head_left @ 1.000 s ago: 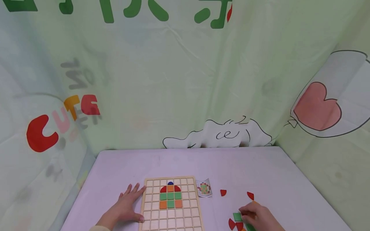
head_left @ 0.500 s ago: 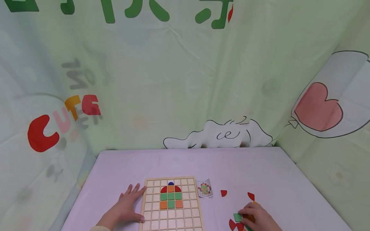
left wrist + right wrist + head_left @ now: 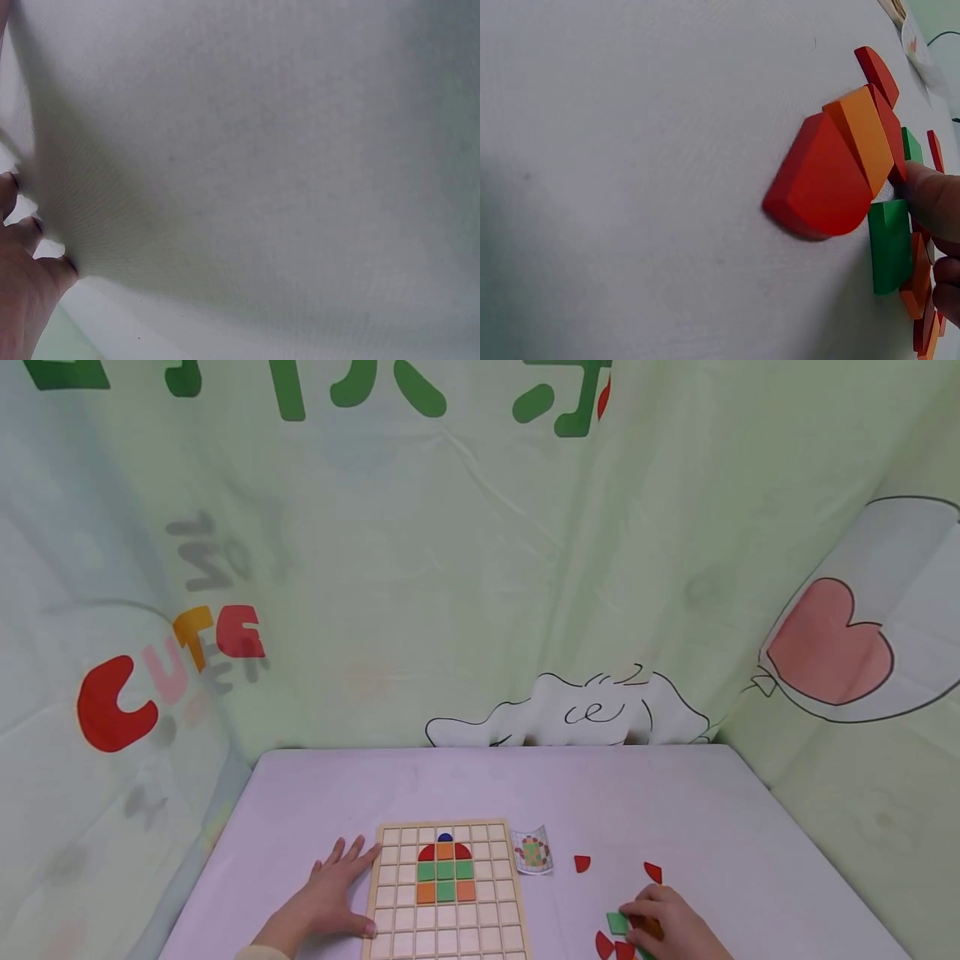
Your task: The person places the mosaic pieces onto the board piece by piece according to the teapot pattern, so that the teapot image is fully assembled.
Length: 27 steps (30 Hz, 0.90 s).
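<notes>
My left hand [image 3: 326, 893] lies with spread fingers along the left edge of a wooden grid board [image 3: 375, 893], fingertips and thumb at its rim. In the left wrist view, only some fingers [image 3: 30, 262] show beside pale cloth. Set in the board are a blue piece [image 3: 446, 837], red quarter-rounds [image 3: 427, 853], green squares [image 3: 446, 870] and orange squares [image 3: 426, 892]. My right hand [image 3: 667, 922] reaches into loose blocks, its fingers bent by a green square [image 3: 617, 924]. An orange block [image 3: 654, 929] shows between thumb and fingers; I cannot tell whether it is gripped.
A small printed pattern card [image 3: 532, 852] lies against the board's right side. Loose red pieces [image 3: 582, 863] are scattered near the right hand. In the right wrist view, a red block [image 3: 821, 180], an orange block [image 3: 862, 139] and a green block [image 3: 890, 247] lie close together.
My right hand shifts slightly and its thumb moves apart from the fingers, uncovering an orange block between them. The left hand and the board stay in place.
</notes>
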Available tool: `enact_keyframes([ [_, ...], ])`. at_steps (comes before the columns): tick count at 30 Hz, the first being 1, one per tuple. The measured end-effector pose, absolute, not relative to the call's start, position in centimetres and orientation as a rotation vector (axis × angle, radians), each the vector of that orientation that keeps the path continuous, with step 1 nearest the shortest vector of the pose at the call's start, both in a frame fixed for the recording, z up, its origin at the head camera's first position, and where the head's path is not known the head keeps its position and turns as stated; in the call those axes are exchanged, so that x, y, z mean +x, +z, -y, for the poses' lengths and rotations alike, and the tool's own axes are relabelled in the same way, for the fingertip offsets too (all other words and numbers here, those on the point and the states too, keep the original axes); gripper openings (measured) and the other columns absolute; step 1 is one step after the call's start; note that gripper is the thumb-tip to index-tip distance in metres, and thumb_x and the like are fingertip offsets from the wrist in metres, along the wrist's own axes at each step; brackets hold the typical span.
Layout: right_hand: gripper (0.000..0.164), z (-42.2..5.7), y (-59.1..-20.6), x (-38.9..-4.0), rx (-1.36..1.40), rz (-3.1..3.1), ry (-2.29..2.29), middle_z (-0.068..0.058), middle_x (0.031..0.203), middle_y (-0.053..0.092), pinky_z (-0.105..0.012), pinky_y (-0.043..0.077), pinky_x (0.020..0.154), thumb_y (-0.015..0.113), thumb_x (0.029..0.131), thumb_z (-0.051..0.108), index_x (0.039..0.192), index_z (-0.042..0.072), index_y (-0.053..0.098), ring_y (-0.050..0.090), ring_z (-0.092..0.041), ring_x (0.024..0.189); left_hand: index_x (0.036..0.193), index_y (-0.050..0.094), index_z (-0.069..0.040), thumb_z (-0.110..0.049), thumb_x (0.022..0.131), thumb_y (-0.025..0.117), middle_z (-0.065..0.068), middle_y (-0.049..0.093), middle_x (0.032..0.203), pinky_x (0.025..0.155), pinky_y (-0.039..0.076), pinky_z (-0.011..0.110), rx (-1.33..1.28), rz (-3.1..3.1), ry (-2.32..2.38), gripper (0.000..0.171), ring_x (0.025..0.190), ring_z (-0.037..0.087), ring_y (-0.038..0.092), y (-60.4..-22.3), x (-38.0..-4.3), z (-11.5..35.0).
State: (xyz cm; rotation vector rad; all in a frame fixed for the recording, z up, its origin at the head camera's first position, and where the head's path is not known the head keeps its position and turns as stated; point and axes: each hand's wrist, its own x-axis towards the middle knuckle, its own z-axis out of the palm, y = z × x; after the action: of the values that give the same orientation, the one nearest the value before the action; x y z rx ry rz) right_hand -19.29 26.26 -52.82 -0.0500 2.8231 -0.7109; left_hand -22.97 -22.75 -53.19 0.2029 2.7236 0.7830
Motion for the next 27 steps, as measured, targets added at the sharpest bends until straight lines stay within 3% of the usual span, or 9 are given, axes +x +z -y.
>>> enact_keyframes([
  [10,0.027,-26.5,-52.8,-19.4,-0.101,-2.814,-0.721,0.003,0.091,0.06,-0.017,0.053,0.069,0.088,0.077,0.02,0.101,0.012,0.079,0.051,-0.013,0.088,0.155,0.044,-0.012,-0.04,0.055,0.099,0.025,0.03,0.165,0.116,0.013,0.079,0.208,-2.722,0.786,0.118,0.154,0.054,0.013,-52.9,-22.8,22.7],
  [20,0.03,-25.6,-52.6,-19.8,0.053,-2.789,-0.73,0.002,0.092,0.06,-0.026,0.057,0.074,0.091,0.073,0.021,0.098,0.012,0.077,0.052,-0.014,0.087,0.155,0.044,-0.012,-0.039,0.055,0.098,0.025,0.03,0.165,0.116,0.013,0.08,0.212,-2.721,0.777,0.117,0.154,0.054,0.012,-52.6,-22.8,22.5],
  [27,0.031,-25.1,-52.0,-20.0,0.08,-2.783,-0.796,0.003,0.093,0.061,-0.026,0.059,0.074,0.092,0.073,0.02,0.099,0.012,0.078,0.054,-0.013,0.088,0.156,0.043,-0.012,-0.041,0.055,0.098,0.024,0.029,0.166,0.116,0.013,0.08,0.211,-2.718,0.775,0.118,0.154,0.054,0.012,-52.9,-22.9,22.7],
])
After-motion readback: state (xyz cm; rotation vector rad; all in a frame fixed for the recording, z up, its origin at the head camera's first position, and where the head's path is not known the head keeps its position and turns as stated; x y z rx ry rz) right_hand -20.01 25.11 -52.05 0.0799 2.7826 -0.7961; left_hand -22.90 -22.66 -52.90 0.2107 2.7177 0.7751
